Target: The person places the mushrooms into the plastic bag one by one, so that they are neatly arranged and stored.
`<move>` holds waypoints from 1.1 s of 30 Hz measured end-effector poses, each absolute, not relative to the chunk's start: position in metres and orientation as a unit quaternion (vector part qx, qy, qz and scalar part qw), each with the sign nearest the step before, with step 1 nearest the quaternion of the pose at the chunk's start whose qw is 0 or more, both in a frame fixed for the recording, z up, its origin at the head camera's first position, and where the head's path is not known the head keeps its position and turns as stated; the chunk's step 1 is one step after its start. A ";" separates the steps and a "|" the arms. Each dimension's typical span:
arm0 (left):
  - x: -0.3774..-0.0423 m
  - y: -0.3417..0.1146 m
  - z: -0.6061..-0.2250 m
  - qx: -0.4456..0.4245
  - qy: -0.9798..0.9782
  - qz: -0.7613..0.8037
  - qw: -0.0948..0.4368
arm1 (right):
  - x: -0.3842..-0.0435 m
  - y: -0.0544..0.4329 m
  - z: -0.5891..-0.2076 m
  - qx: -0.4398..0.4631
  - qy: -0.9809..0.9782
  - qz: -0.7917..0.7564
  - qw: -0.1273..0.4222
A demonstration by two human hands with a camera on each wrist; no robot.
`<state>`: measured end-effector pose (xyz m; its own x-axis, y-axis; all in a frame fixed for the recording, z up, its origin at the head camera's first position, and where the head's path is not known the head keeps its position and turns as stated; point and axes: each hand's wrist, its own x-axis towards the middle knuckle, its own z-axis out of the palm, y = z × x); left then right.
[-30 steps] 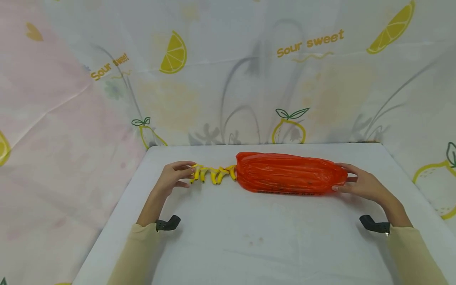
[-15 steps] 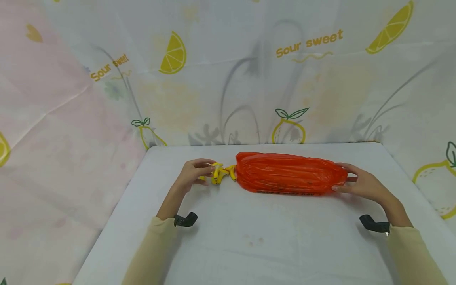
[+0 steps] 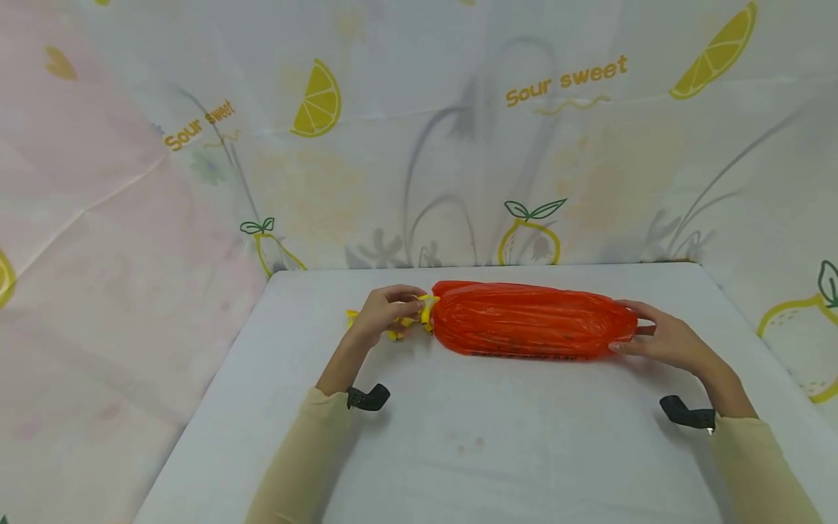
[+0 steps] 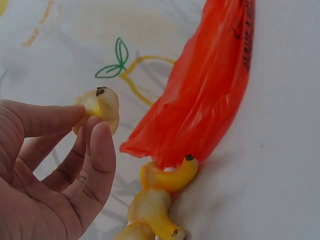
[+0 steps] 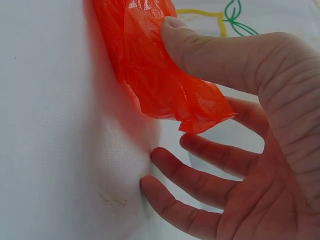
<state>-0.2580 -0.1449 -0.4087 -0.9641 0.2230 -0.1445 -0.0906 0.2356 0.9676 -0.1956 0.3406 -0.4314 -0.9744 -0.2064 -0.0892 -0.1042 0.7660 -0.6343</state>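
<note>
My left hand (image 3: 381, 317) pinches a small yellow toy banana bunch (image 4: 111, 111) between thumb and fingers, raised off the table in the left wrist view. It is right at the left end of a red plastic bag (image 3: 533, 320) that lies stretched flat across the table. More small toy bananas (image 4: 172, 179) lie in a row by that end of the bag, some of them partly behind the hand in the head view. At the bag's right end, my right hand (image 3: 664, 342) grips the crumpled plastic between thumb and index finger, its other fingers spread beneath.
A white-covered table (image 3: 524, 444) carries all of this. Behind it hangs a backdrop cloth (image 3: 419, 145) printed with lemons and words. One loose toy banana (image 3: 352, 317) lies at the left end of the row.
My left hand has moved right along the row with the toy banana bunch, up to the bag's left end. The right hand and the bag have stayed nearly still.
</note>
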 end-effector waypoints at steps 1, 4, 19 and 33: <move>-0.259 -0.142 -0.408 0.043 0.773 0.620 0.128 | -0.196 0.341 -0.432 -0.083 0.937 -0.331 0.077; -0.262 -0.133 -0.409 0.042 0.765 0.628 0.134 | -0.196 0.340 -0.431 -0.082 0.938 -0.328 0.076; -0.269 -0.083 -0.420 0.083 0.707 0.681 0.173 | -0.195 0.340 -0.430 -0.085 0.940 -0.321 0.073; -0.270 -0.026 -0.432 0.114 0.702 0.677 0.192 | -0.196 0.340 -0.431 -0.087 0.940 -0.321 0.074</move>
<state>-0.2696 -0.0256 -0.4316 -0.9002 0.4201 -0.1143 -0.0991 0.0580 0.9934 -0.1958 0.3404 -0.4312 -0.9737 -0.2122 -0.0836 -0.1166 0.7781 -0.6172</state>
